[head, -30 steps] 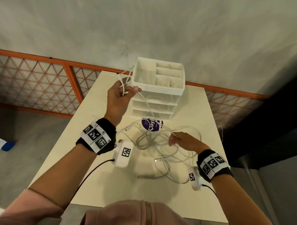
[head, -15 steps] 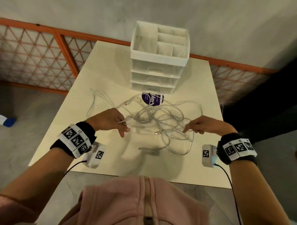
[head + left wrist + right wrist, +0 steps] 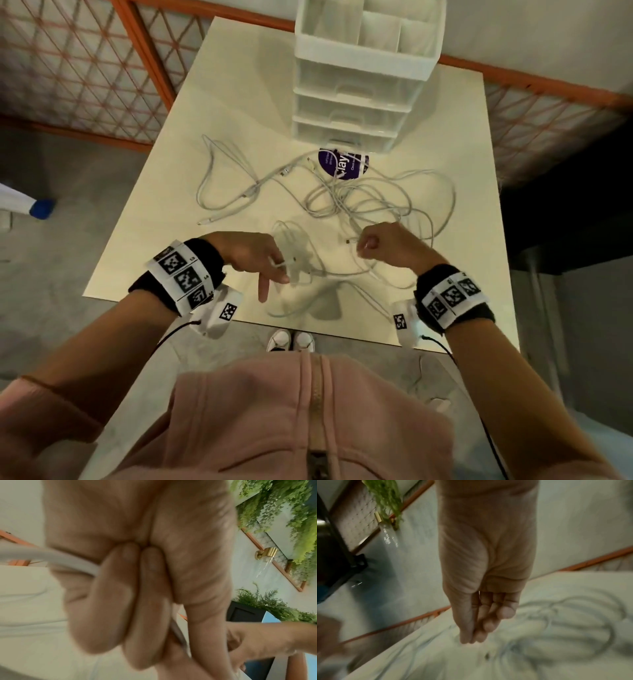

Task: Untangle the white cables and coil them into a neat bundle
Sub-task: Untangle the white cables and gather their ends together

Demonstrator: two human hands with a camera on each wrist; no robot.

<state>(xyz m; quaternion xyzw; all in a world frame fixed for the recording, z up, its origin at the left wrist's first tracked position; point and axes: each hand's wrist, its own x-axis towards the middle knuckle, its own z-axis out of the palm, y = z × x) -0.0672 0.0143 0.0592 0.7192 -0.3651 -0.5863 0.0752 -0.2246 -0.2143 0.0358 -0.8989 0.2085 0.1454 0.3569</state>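
A tangle of white cables (image 3: 359,202) lies on the cream table (image 3: 239,85), right of centre. One separate white cable (image 3: 219,185) lies spread out to the left. My left hand (image 3: 270,265) is near the front edge and grips blurred loops of cable, with one finger pointing down. The left wrist view shows its fingers (image 3: 120,601) curled round a white cable (image 3: 51,557). My right hand (image 3: 368,243) pinches a cable just behind its plug end (image 3: 347,241). In the right wrist view its thumb and fingertips (image 3: 476,628) are pressed together above the blurred tangle (image 3: 565,628).
A white drawer organiser (image 3: 363,85) stands at the back of the table, with a purple round sticker (image 3: 342,162) in front of it. An orange-framed lattice fence (image 3: 85,68) runs behind and to the left. The table's front edge is just below my wrists.
My left hand came down from beside the organiser, and one cable now lies spread on the left. Both hands moved back toward the front edge and hold cable there.
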